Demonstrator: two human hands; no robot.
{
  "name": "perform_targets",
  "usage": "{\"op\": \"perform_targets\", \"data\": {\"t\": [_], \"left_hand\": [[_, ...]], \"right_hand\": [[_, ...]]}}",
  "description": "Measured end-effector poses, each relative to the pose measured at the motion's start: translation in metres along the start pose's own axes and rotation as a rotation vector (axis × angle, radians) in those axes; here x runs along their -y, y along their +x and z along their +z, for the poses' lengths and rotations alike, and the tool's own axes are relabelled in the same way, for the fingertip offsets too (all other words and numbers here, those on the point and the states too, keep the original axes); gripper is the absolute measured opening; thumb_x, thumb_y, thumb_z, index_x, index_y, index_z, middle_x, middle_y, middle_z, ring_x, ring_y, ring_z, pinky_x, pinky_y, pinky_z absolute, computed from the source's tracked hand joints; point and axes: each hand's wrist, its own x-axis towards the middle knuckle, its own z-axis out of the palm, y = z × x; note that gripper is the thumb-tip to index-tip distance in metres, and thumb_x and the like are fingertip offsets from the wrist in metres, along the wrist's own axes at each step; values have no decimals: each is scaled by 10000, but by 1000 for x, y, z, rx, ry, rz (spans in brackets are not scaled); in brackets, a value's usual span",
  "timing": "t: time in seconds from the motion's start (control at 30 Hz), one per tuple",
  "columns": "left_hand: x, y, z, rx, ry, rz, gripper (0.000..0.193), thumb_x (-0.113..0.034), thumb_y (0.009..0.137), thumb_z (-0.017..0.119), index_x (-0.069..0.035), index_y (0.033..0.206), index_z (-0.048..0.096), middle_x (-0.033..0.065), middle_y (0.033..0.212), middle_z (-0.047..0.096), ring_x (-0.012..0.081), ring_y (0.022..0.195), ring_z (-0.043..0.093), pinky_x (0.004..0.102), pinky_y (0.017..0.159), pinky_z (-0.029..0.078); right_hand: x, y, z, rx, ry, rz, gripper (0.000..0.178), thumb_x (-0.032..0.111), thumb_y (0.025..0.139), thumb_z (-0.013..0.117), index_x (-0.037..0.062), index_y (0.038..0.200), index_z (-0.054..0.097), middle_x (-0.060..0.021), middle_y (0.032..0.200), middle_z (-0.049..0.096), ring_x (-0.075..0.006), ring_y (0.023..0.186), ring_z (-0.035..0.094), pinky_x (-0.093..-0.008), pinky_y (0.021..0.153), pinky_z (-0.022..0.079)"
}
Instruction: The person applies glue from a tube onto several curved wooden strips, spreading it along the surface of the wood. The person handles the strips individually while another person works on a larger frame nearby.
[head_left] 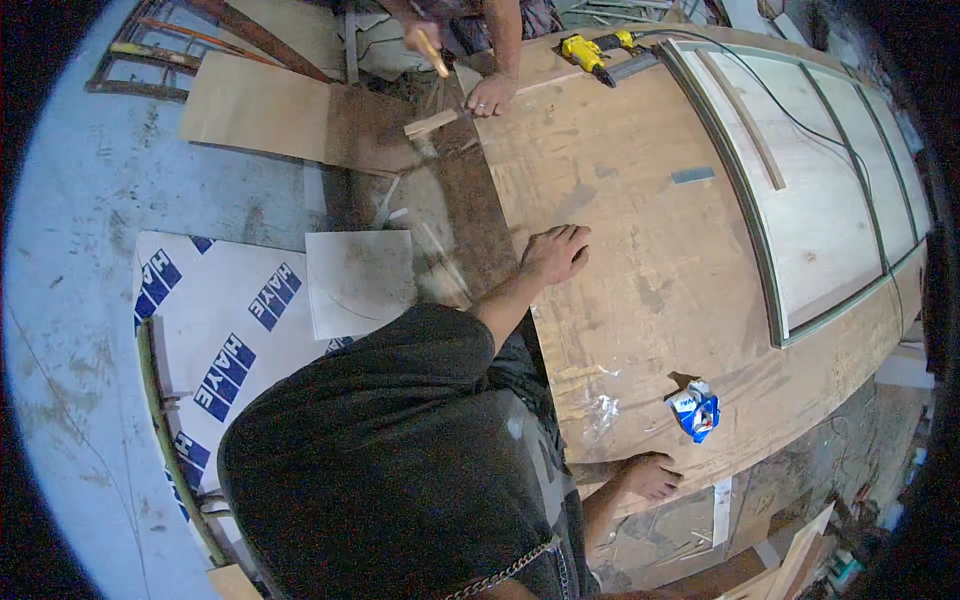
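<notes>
My left hand (557, 253) rests palm down on the plywood tabletop (620, 300) near its left edge, fingers loosely bent and holding nothing. Farther down, my right hand (652, 477) lies at the tabletop's lower edge, its fingers slightly curved and also without anything in them. Between and beyond my hands is a crumpled blue-and-white packet (697, 410), closest to the right one. At the top, a co-worker grips a handsaw by its wooden handle (433, 52) and presses the other hand (492, 95) on the table corner, beside a wood strip (432, 124).
A yellow-and-black corded power tool (597, 55) lies at the far edge. To the right sits a framed pale panel (830, 190) with a loose wood strip (742, 120) on it. A small blue piece (692, 175) is mid-table. Boards (255, 110) lean at the left.
</notes>
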Motion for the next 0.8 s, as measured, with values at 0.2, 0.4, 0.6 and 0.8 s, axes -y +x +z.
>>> {"op": "perform_targets", "data": {"t": [0.2,0.4,0.6,0.8], "left_hand": [[1,1,-2,17,14,4,341,-283,864,538,-75,1132,505,143,1017,595,318,917,611,410,774,510],[-1,1,-4,35,-2,12,305,-269,884,496,-97,1132,460,146,1012,590,325,934,603,454,742,512],[-3,1,-3,69,24,-23,324,-284,887,491,-98,1150,460,144,1029,590,320,948,603,458,736,510],[-1,1,-2,47,26,-26,312,-283,888,489,-100,1140,471,136,1004,596,320,920,610,458,730,505]], "right_hand": [[2,-2,-2,-12,-2,-12,545,444,924,357,36,1280,424,-225,1251,446,-385,1082,472,-514,877,375],[2,-1,-1,-42,-29,4,545,447,920,354,53,1289,431,-219,1267,446,-378,1084,478,-508,883,373],[-2,-3,8,-227,-165,-66,512,445,901,374,61,1220,491,-151,1081,522,-323,963,524,-464,797,415],[2,0,1,-68,-85,-21,538,455,914,355,62,1264,464,-193,1195,487,-369,999,511,-503,846,384]]}}
